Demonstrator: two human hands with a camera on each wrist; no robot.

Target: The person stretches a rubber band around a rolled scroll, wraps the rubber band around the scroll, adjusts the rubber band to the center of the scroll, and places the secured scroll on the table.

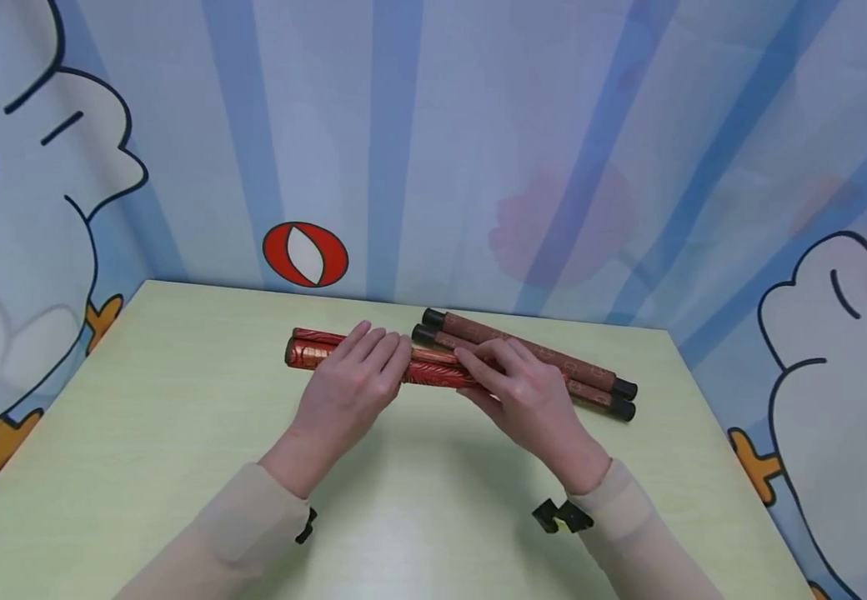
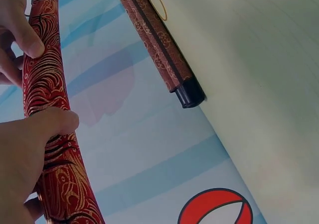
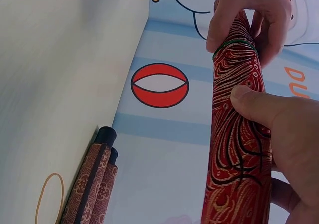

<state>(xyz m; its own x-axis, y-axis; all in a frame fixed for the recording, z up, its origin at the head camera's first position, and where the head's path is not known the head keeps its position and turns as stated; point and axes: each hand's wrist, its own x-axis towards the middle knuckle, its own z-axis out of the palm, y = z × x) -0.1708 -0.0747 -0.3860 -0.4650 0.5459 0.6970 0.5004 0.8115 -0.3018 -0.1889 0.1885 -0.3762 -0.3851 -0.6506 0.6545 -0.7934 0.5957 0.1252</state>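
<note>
A long red roll with a gold and black swirling pattern (image 1: 433, 373) spans both hands above the table. My left hand (image 1: 354, 379) grips it left of the middle, fingers wrapped over the top and thumb across the near face in the left wrist view. Toward its right end my right hand (image 1: 527, 392) holds it between thumb and fingers, the thumb lying along the patterned side in the right wrist view. A thin dark green band circles the red roll (image 3: 234, 169) near the left hand. Dark cord loops show at its right end in the left wrist view.
Two brown patterned scrolls (image 1: 576, 367) with black end caps lie side by side behind the right hand, slanting across the table's back right. A thin yellowish loop (image 3: 40, 196) lies beside them on the pale table (image 1: 201, 400). A printed cartoon backdrop (image 1: 441, 150) rises behind the table.
</note>
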